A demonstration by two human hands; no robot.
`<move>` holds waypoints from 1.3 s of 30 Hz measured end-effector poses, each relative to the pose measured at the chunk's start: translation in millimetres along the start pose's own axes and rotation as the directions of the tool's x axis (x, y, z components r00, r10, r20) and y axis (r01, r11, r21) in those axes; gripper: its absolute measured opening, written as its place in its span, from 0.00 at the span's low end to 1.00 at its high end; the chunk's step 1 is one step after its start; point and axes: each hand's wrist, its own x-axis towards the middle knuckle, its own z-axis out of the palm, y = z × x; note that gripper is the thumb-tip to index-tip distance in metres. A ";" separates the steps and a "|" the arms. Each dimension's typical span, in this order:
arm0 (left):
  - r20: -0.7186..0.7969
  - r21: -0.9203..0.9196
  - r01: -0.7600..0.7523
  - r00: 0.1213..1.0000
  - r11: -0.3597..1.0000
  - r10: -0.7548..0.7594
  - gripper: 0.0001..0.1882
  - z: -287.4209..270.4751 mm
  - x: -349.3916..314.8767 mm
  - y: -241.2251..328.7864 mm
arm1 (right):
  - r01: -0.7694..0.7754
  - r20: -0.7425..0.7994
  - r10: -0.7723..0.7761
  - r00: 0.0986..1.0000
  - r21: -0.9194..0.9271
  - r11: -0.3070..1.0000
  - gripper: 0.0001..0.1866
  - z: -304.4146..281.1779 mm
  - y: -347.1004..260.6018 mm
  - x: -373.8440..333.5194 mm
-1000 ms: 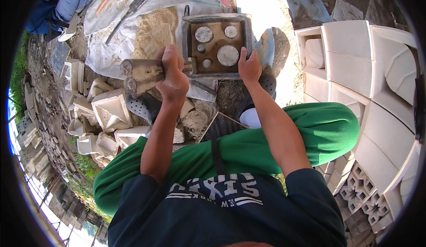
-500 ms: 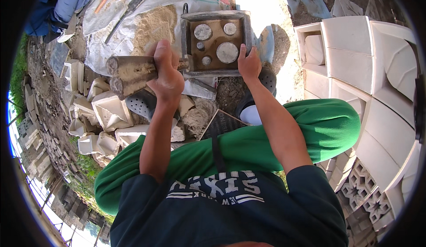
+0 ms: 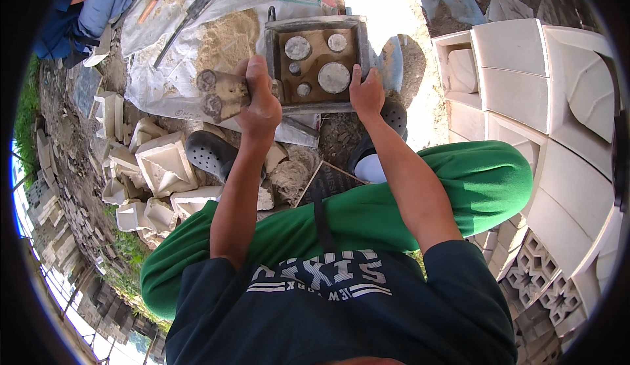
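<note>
1. Your left hand (image 3: 261, 106) is wrapped tight round a stubby wooden block (image 3: 223, 94), its round-cornered end faces turned out to the left of the square mould (image 3: 317, 63). You hold it level with the mould's near-left corner, which looks like a ready grip for tamping or knocking.
2. Your right hand (image 3: 366, 93) rests on the mould's near-right edge, fingers laid flat over the rim. They are not curled round anything, so it reads as a steadying press that keeps the frame from shifting.
3. The mould sits on the pale plastic sheet (image 3: 216, 11), just beyond your dark clogs (image 3: 209, 153). Inside it are brown fill and several grey round discs (two large, a few small).
4. Left of the mould is a heap of sand (image 3: 223, 40) on the sheet, close enough to scoop from.
5. Further left of the mould lies a trowel (image 3: 184, 24), handle pointing away.
6. Right of the mould, white cast blocks (image 3: 518, 76) are stacked in rows.
7. Nearer you and left of the mould, broken pale castings (image 3: 161, 168) litter the ground.
</note>
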 end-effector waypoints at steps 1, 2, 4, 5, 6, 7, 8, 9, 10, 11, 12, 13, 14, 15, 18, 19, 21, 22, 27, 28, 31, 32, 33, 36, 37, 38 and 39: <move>-0.001 -0.002 -0.004 1.000 1.000 0.004 0.21 0.1 1.4 -12.0 | 0.014 -0.020 -0.015 1.000 -0.008 1.000 0.28 2.4 0.1 -1.2; 0.009 0.013 0.010 1.000 1.000 -0.010 0.21 0.2 4.3 -25.3 | 0.028 -0.041 -0.029 0.999 -0.017 0.999 0.28 4.4 0.4 -2.3; 0.022 0.013 -0.003 1.000 1.000 0.003 0.21 4.4 7.6 -27.5 | 0.010 -0.012 -0.010 1.000 -0.018 1.000 0.28 1.4 -0.3 -2.4; 0.029 0.009 -0.001 1.000 1.000 0.001 0.21 4.7 6.5 -27.0 | -0.009 0.024 0.010 1.000 -0.019 1.000 0.28 0.4 -0.2 -2.3; 0.031 0.000 0.014 0.999 1.000 -0.014 0.21 11.6 5.4 -11.7 | -0.027 0.015 0.027 1.000 -0.025 0.999 0.28 -1.2 3.8 1.3; 0.032 0.002 0.033 0.999 0.999 -0.033 0.21 14.4 3.0 5.6 | -0.015 -0.003 0.015 1.000 -0.021 1.000 0.27 -1.5 5.6 1.3; 0.044 -0.017 0.041 0.998 0.999 -0.040 0.21 16.2 1.3 21.8 | -0.004 -0.020 0.004 1.000 -0.015 1.000 0.27 -1.8 4.2 -1.2; 0.065 -0.013 0.058 0.996 0.998 -0.057 0.21 15.1 -0.2 20.4 | -0.030 -0.024 0.030 0.999 -0.022 0.999 0.27 -1.8 3.9 -2.3; 0.045 -0.008 0.026 0.999 1.000 -0.025 0.21 14.6 0.7 18.0 | -0.024 0.007 0.024 1.000 -0.013 1.000 0.27 -3.9 2.8 -1.7; 0.025 -0.004 -0.008 1.000 1.000 0.008 0.22 14.9 1.9 15.3 | -0.018 0.036 0.018 0.999 -0.002 1.000 0.26 -6.3 1.7 -3.3; 0.007 -0.018 0.047 0.999 0.999 -0.046 0.22 17.0 5.7 7.6 | -0.030 0.061 0.031 0.998 -0.009 1.000 0.26 -7.4 -7.1 1.3; 0.015 -0.024 0.047 0.999 0.999 -0.047 0.22 18.6 8.8 -5.1 | -0.034 0.052 0.035 0.998 -0.011 0.999 0.26 -8.8 -6.3 0.6; -0.002 -0.042 -0.003 1.000 0.999 0.003 0.22 18.6 12.9 -19.3 | -0.042 0.069 0.043 0.997 -0.014 0.999 0.26 -10.9 -5.2 -2.2; -0.017 -0.062 -0.056 0.998 0.997 0.055 0.21 22.5 18.4 -21.1 | -0.051 0.080 0.052 0.995 -0.015 0.999 0.26 -11.8 -4.4 -2.1; -0.010 -0.154 -0.021 1.000 0.988 0.019 0.22 16.5 21.8 -7.3 | -0.064 0.082 0.064 0.995 0.001 0.998 0.26 -12.3 -6.2 1.2; -0.002 -0.188 -0.006 1.000 0.982 0.006 0.22 15.0 21.0 1.7 | -0.077 0.103 0.077 0.992 -0.004 0.997 0.26 -12.1 -4.8 -0.9; -0.018 -0.183 -0.020 1.000 0.983 0.017 0.22 19.3 17.7 14.7 | -0.080 0.103 0.080 0.991 -0.002 0.997 0.26 -13.1 -5.1 -1.0; -0.009 -0.134 0.010 1.000 0.991 -0.011 0.23 19.6 15.0 19.0 | -0.080 0.103 0.079 0.992 0.004 0.997 0.26 -13.6 -6.4 -0.8; -0.064 -0.054 -0.002 0.998 0.999 -0.001 0.24 24.7 15.9 -23.6 | -0.042 0.086 0.042 0.995 0.003 0.999 0.27 -9.2 -6.6 -2.8; -0.040 -0.085 0.059 0.997 0.995 -0.062 0.24 21.5 16.7 -23.6 | -0.026 0.073 0.026 0.997 0.000 1.000 0.27 -7.7 -4.8 -1.4; -0.022 -0.181 0.029 0.999 0.983 -0.033 0.22 17.2 13.1 -11.2 | -0.033 0.053 0.032 0.998 0.021 0.999 0.27 -4.3 -0.4 -2.0; -0.020 -0.179 0.034 0.999 0.983 -0.038 0.22 17.2 14.2 -2.1 | -0.039 0.055 0.037 0.998 0.019 0.999 0.27 -4.4 0.0 0.0; -0.012 -0.193 0.011 1.000 0.981 -0.014 0.23 16.4 15.4 10.2 | -0.048 0.085 0.047 0.995 0.014 0.999 0.27 -8.3 -3.8 3.1; 0.001 -0.202 -0.017 1.000 0.979 0.017 0.23 13.3 12.5 11.2 | -0.053 0.100 0.052 0.994 0.003 0.999 0.27 -9.7 -4.5 -0.6; 0.008 -0.198 -0.034 0.999 0.980 0.036 0.24 15.2 11.0 8.6 | -0.042 0.080 0.041 0.996 0.007 0.999 0.26 -9.8 -5.6 0.1; -0.033 -0.166 0.001 0.999 0.986 -0.007 0.24 21.6 9.2 -1.1 | -0.034 0.077 0.033 0.997 0.014 0.999 0.26 -8.9 -6.0 0.2; -0.038 -0.169 -0.003 0.999 0.986 -0.003 0.24 20.3 8.9 -12.8 | -0.019 0.045 0.019 0.999 0.010 1.000 0.26 -6.4 -3.7 -0.5</move>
